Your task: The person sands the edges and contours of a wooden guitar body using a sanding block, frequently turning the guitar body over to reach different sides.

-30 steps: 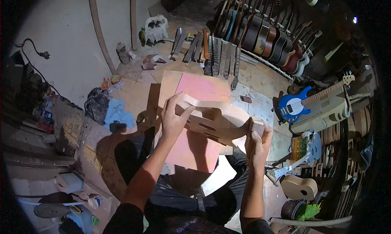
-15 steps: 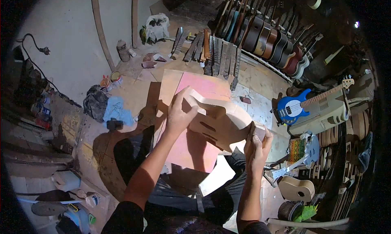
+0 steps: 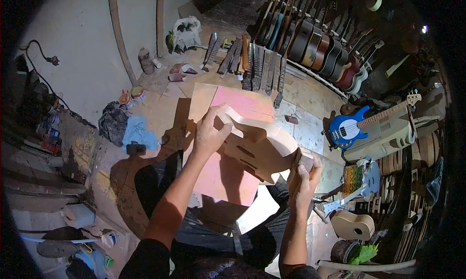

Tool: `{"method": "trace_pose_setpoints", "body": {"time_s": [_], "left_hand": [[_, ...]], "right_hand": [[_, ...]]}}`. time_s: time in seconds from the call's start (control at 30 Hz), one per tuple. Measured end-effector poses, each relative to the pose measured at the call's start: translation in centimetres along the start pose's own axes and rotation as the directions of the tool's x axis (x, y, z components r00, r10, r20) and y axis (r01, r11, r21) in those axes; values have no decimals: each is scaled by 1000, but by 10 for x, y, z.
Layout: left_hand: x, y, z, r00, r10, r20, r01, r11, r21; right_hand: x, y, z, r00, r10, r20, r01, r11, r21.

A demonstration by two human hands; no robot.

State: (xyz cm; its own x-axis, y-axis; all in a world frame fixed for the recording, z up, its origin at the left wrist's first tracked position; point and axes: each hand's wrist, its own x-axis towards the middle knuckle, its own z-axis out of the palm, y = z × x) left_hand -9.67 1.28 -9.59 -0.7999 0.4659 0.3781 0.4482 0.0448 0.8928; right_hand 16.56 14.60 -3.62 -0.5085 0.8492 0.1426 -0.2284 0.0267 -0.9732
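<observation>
A bare, pale wooden electric guitar body (image 3: 272, 155) with dark slots cut through its face is held tilted above a pink and tan board (image 3: 240, 102). My left hand (image 3: 209, 133) is closed around its upper left horn, thumb on the near side. At the body's right edge, my right hand (image 3: 302, 179) grips a small sanding block (image 3: 306, 158) between thumb and fingers. The block's working face is hidden against the rim. My legs in dark trousers lie below, a white sheet-like surface (image 3: 262, 208) between them.
Several fretted necks (image 3: 262, 68) lie beyond the board, and a row of guitars (image 3: 310, 43) stands behind them. A blue bass (image 3: 347, 127) leans at the right. At the left are a blue cloth (image 3: 140, 131), a black bag (image 3: 114, 119) and a tin (image 3: 138, 92).
My right hand with the sanding block has shifted slightly left and down along the body's edge. The body has tipped a little; my left hand keeps its hold.
</observation>
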Motion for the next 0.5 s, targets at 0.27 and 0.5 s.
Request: {"method": "trace_pose_setpoints", "body": {"time_s": [0.27,0.5], "left_hand": [[1,4,0,996,-84,15,85,996,-30],[-44,44,28,969,-241,62,245,968,-62]], "right_hand": [[-4,0,2,999,25,-20,-22,991,134],[-29,-14,11,998,31,-50,-35,995,-98]]}}
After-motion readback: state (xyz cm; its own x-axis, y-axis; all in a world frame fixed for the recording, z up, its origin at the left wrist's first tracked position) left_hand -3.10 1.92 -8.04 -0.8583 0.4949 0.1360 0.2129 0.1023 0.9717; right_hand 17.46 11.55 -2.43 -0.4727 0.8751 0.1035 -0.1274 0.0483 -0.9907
